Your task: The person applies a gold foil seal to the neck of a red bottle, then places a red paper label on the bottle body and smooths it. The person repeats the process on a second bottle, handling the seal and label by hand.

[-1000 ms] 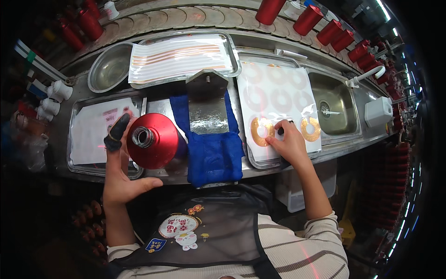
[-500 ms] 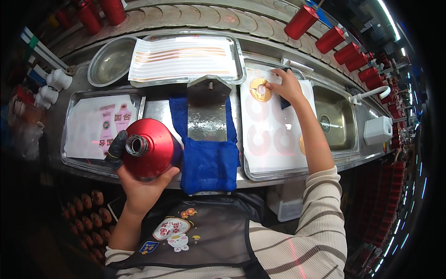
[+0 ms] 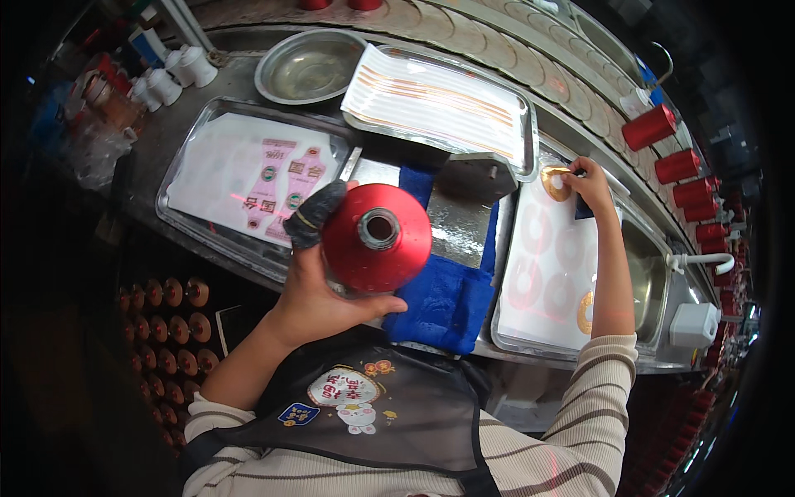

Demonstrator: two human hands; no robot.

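My left hand (image 3: 319, 290) is wrapped around a glossy red bottle (image 3: 352, 228), its open neck facing up toward me. Black coverings (image 3: 316, 215) sit on some fingers of that hand. The bottle is held in front of a metal stand (image 3: 476, 178) draped with blue cloth (image 3: 447, 306). Over at the right tray (image 3: 530, 341), my right hand (image 3: 591, 186) pinches the edge of a gold ring-shaped decal (image 3: 553, 184) on white backing paper (image 3: 538, 273). Whether the decal is lifted off the paper I cannot tell. Another gold ring decal (image 3: 585, 313) lies partly behind my right forearm.
Pink printed decals (image 3: 277, 186) lie on paper in the left tray (image 3: 178, 207). A round metal bowl (image 3: 306, 70) and a tray of gold-striped strips (image 3: 439, 103) stand at the back. A sink (image 3: 650, 282) is at right. Red bottles (image 3: 648, 127) line the conveyor (image 3: 513, 58).
The view has turned, shifting the bench across the picture. My left hand has brought the bottle rightward, nearer the blue cloth. My right hand's fingers have closed in on the gold ring decal's edge.
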